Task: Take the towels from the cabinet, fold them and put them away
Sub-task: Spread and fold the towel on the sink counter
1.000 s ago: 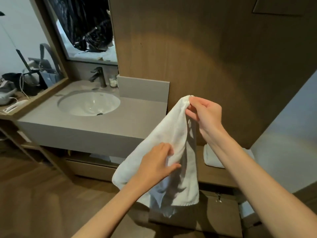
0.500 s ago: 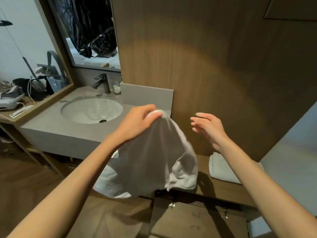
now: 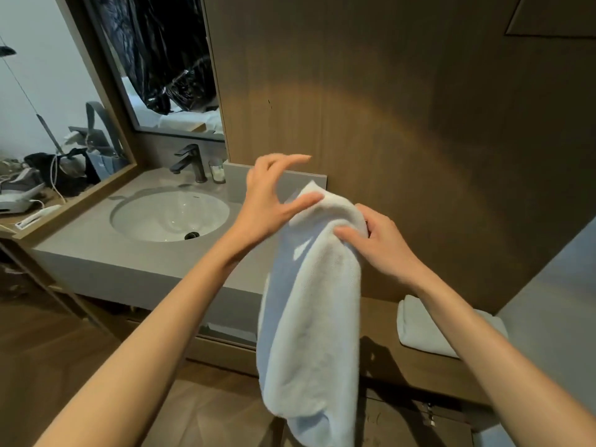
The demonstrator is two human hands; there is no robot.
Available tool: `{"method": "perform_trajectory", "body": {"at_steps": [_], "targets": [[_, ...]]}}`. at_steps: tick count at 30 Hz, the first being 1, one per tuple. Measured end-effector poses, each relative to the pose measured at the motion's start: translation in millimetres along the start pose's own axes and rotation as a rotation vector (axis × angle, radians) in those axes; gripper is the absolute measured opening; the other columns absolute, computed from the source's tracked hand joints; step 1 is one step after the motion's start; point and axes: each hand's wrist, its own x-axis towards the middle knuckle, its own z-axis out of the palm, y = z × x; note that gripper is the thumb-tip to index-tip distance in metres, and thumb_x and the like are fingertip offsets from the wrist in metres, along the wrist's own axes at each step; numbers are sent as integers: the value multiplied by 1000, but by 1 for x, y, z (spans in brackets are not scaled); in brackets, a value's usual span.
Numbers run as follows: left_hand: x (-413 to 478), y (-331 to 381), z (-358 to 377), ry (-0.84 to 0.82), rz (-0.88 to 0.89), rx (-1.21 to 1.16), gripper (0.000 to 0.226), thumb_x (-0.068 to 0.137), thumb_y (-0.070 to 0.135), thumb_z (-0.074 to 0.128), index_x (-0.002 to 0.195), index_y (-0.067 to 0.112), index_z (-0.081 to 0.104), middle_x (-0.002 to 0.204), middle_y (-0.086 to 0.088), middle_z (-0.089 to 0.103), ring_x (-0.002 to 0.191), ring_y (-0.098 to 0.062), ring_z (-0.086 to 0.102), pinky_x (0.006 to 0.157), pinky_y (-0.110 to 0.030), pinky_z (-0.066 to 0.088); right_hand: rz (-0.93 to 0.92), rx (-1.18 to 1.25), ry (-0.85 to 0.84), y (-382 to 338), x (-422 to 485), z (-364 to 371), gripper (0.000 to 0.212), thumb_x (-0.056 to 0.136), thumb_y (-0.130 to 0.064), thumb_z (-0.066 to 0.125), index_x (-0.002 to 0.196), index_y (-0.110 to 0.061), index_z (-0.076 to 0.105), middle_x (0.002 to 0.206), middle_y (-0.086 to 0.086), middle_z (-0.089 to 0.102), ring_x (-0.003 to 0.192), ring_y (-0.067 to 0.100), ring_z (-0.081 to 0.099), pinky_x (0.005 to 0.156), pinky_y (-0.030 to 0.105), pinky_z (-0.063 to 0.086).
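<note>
Towel (image 3: 309,317) centre frame: white terry cloth, nubby, matt; second towel (image 3: 425,330) lower right looks the same cloth. Wall (image 3: 403,108) and shelf (image 3: 387,346) right: wood grain, matt; counter (image 3: 129,262) left: smooth grey, stone-like, matt. Basin (image 3: 167,214) glossy white, looks ceramic; tap (image 3: 190,162) dark matt metal; mirror (image 3: 167,59) upper left glossy.

White terry towel (image 3: 309,317) is hanging in mid-air, doubled over at the top so it droops down in one long, loose bundle with soft folds, bottom end dropping out of view. Second towel (image 3: 422,330), also white, is already folded into a neat flat pad, lying on the low wooden shelf (image 3: 380,321) near its right end, by the wall.
</note>
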Motion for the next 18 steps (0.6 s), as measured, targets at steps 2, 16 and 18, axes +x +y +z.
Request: {"method": "perform_trajectory", "body": {"at_steps": [2,16,18], "targets": [[-21,-20,6,-195,-294,-129,83,76,60,68,145,41,27,148,-1,31,138,-13,26,115,-39,25,-34,55,33,-3,4,-6,17,93,-25,62,88,-9,58,81,5,57,70,11,53,65,31,44],[-24,-29,66,-656,-469,-361,50,84,36,70,129,30,48,138,7,51,130,-9,44,115,-36,30,-60,257,-109,-18,32,-39,9,93,-11,60,93,-20,63,80,-19,61,78,0,58,70,12,47],[-29,-36,66,-612,-446,-430,35,88,34,66,121,31,56,126,11,60,117,-3,55,107,-32,41,-26,260,-19,-12,33,-39,5,94,-13,60,92,-17,64,79,-19,61,75,-1,58,67,13,46]]}}
